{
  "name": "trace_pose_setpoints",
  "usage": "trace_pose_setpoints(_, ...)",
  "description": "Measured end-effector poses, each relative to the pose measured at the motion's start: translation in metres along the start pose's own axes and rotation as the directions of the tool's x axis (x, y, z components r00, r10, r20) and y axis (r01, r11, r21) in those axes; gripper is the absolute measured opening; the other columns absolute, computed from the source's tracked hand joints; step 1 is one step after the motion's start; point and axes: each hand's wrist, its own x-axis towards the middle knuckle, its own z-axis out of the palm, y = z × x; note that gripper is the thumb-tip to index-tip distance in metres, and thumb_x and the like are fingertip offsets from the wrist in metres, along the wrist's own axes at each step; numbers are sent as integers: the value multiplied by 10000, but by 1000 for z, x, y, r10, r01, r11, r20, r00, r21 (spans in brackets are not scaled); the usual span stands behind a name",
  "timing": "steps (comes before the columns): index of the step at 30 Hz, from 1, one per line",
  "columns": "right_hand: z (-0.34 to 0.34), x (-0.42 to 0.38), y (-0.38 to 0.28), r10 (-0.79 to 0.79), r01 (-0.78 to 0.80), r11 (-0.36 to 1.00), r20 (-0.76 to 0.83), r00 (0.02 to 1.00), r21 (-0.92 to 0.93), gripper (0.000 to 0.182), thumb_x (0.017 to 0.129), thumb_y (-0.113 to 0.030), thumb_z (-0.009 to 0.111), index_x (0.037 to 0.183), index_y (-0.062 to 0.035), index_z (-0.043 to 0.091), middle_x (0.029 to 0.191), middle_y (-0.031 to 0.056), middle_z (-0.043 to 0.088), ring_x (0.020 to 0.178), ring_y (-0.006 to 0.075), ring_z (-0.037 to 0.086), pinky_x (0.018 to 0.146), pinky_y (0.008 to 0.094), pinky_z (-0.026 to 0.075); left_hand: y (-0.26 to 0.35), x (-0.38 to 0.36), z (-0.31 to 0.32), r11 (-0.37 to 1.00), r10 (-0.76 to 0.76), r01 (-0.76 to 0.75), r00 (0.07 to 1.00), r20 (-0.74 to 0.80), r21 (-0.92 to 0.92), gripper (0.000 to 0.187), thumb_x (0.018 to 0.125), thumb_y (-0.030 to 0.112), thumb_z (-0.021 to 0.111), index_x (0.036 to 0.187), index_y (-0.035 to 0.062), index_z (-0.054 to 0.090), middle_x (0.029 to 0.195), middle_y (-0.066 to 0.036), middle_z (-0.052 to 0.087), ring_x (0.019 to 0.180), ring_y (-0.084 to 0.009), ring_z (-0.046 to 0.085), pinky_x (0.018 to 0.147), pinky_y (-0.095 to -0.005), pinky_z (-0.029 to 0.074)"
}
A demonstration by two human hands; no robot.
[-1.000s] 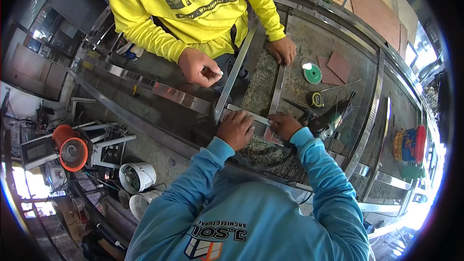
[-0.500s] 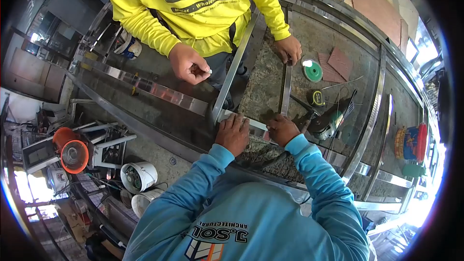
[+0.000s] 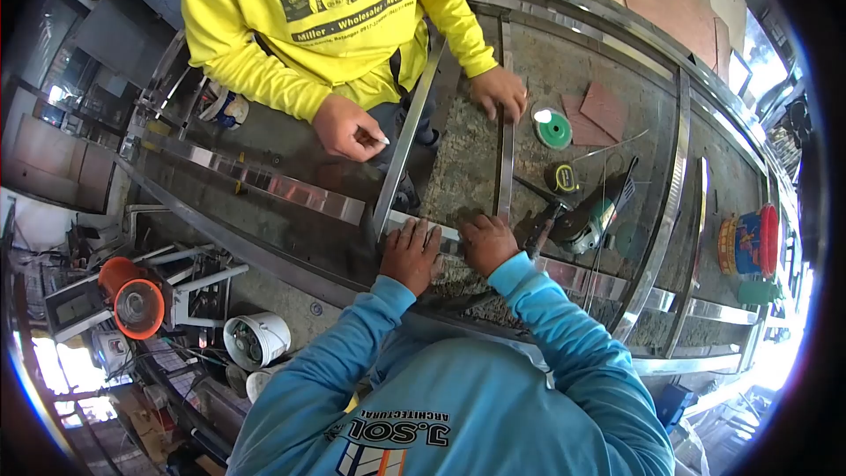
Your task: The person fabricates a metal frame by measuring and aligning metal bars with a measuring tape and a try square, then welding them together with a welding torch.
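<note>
Two hands at a short bar on a metal frame, seen from the wearer's head. The short bar lies near the middle of the scene, on the near side of the tabletop, under both of the wearer's hands. The left hand rests across its left part, fingers pointing to the far side, extended and slightly spread. The right hand lies over its right part, fingers bent and close together; whether either thumb pinches the bar from below cannot be told. A slanting bar runs from the far side down to a point just beside the left hand. A crossbar reaches the near side next to the right hand. Across the frame, a co-worker in yellow rests one hand on the far part of the crossbar, fingers pointing to the near side; the other hand, farther left, pinches a small white piece between thumb and fingers. Right of the crossbar lie a grinder, near the right hand, then, farther away, a tape measure, a green disc and brown sheets. A white bucket stands at near left.
</note>
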Motion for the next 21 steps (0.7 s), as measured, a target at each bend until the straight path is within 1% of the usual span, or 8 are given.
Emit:
trace_pose_setpoints(3, -2, -11, 0, -15, 15, 997, 9, 1000, -78, 291, 834, -155, 630, 1117, -108, 678, 1000, 102, 640, 936, 336, 610, 839, 454, 514, -1, -2, -1, 1000, 5, -4, 1000, -15, 29, 596, 816, 336, 736, 1342, 111, 567, 1332, -153, 541, 1277, -358, 478, 1027, -522, 394)
trace_pose_setpoints(4, 6, -13, 6, -99, 98, 993, -19, 995, -71, 305, 841, -144, 618, 1138, -91, 664, 993, 112, 636, 943, 335, 605, 842, 455, 512, -1, -2, 0, 1000, 4, -3, 1000, -27, 29, 599, 812, 336, 738, 1343, 114, 568, 1329, -149, 543, 1276, -353, 480, 1027, -520, 395)
trace_pose_setpoints(7, -1, -23, 4, -92, 88, 994, -60, 994, -61, 300, 846, -150, 618, 1134, -83, 665, 990, 123, 633, 954, 337, 599, 845, 458, 510, -1, -3, 0, 999, 12, -11, 999, -34, 32, 616, 803, 349, 743, 1348, 122, 567, 1314, -145, 555, 1270, -349, 494, 1021, -519, 397)
trace_pose_setpoints(8, -12, -23, -4, -35, 35, 998, -4, 999, -51, 292, 846, -165, 627, 1125, -85, 665, 985, 132, 630, 962, 343, 595, 850, 463, 508, -2, -4, -1, 1000, 17, -17, 1000, -20, 26, 617, 812, 362, 735, 1353, 121, 561, 1317, -153, 556, 1268, -357, 499, 1014, -527, 398)
trace_pose_setpoints(11, -14, -25, -10, 16, -16, 999, 6, 1000, -40, 225, 824, -174, 629, 1029, -90, 663, 1023, 127, 619, 1003, 346, 584, 863, 487, 491, -1, -5, 1, 999, 15, -15, 1000, -22, 35, 623, 795, 368, 752, 1342, 131, 570, 1308, -138, 560, 1256, -343, 505, 1005, -536, 392)
trace_pose_setpoints(13, -16, -27, -13, -2, 1, 999, -12, 1000, -54, 255, 835, -188, 640, 1068, -88, 665, 1004, 126, 625, 980, 345, 592, 863, 475, 500, 1, -4, -3, 998, 15, -13, 1000, -26, 69, 611, 783, 363, 769, 1326, 151, 588, 1301, -115, 562, 1255, -321, 501, 1019, -540, 382)
trace_pose_setpoints(14, -18, -28, -13, -10, 8, 998, -20, 1000, -63, 270, 841, -196, 645, 1087, -87, 667, 995, 126, 628, 968, 344, 596, 863, 469, 505, 1, -4, -3, 998, 22, -21, 1000, -20, 55, 616, 785, 362, 762, 1325, 129, 580, 1299, -127, 562, 1265, -327, 497, 996, -534, 375)
trace_pose_setpoints(21, -9, -33, -13, 11, -14, 997, -38, 999, -78, 301, 838, -235, 651, 1099, -86, 663, 1041, 116, 629, 1027, 329, 594, 903, 467, 494, 7, -4, -7, 998, 5, -2, 999, -53, 69, 575, 787, 370, 765, 1294, 149, 609, 1282, -86, 569, 1267, -280, 494, 992, -529, 362)
